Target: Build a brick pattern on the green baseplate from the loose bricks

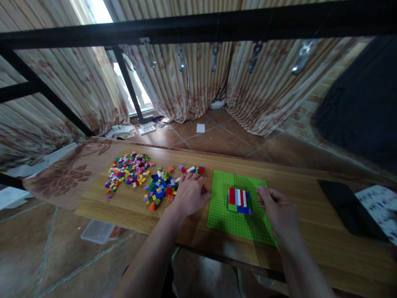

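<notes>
My left hand [191,193] reaches over the right edge of a mixed pile of toy building bricks [159,185], palm down, with its thumb apart from the fingers. A red brick [204,189] shows beside its thumb; what lies under the palm is hidden. On a green baseplate [221,219] stands a small block of bricks [238,199], topped with red, white and light blue strips above blue and green ones. My right hand [277,205] hovers by the baseplate's right side, thumb and forefinger pinched together. Anything between those fingertips is too small to make out.
Another heap of small coloured bricks [128,169] spreads farther left on the wooden table [180,223]. A dark flat object [347,209] and a printed sheet [380,207] lie at the right. A black metal bar [198,31] crosses above, with curtains behind.
</notes>
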Demonstrator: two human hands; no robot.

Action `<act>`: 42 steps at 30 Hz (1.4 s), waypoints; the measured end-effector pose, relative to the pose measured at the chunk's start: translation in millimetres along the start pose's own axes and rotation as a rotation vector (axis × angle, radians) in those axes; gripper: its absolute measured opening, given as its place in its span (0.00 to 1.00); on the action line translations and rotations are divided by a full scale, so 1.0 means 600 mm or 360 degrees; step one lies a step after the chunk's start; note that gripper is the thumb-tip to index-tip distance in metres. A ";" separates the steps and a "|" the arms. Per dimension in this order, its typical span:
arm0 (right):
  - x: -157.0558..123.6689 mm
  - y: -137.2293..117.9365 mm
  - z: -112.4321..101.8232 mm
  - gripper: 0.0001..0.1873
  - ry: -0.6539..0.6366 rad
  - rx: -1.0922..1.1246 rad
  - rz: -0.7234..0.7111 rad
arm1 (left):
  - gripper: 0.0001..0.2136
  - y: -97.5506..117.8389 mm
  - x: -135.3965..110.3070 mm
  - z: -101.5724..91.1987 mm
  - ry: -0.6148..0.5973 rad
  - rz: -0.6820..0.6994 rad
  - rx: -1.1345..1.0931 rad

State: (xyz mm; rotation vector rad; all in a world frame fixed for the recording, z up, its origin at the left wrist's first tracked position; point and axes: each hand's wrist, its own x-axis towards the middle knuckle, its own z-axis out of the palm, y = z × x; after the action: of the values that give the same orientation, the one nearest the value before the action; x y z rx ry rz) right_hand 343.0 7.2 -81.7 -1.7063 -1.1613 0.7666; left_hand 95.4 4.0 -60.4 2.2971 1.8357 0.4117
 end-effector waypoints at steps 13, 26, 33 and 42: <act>-0.002 -0.001 -0.003 0.19 -0.0036 -0.0016 -0.0008 | 0.12 0.021 0.003 0.015 -0.0012 -0.0011 0.0099; -0.003 -0.005 0.001 0.22 -0.0021 -0.0002 -0.0085 | 0.20 0.006 0.004 0.011 0.0038 -0.0167 0.0184; -0.003 -0.008 0.002 0.22 -0.0027 0.0005 -0.0138 | 0.20 0.009 0.008 0.008 0.0123 -0.0067 0.0095; -0.014 -0.015 0.010 0.13 -0.0221 0.0173 -0.0349 | 0.26 0.074 0.009 0.018 0.0138 0.0368 -0.0701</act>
State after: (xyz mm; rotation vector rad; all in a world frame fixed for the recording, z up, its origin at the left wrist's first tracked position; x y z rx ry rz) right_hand 331.6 2.7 -75.5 -1.4267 -1.3513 0.8055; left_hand 141.0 -0.7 -56.7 2.2034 1.3401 0.8653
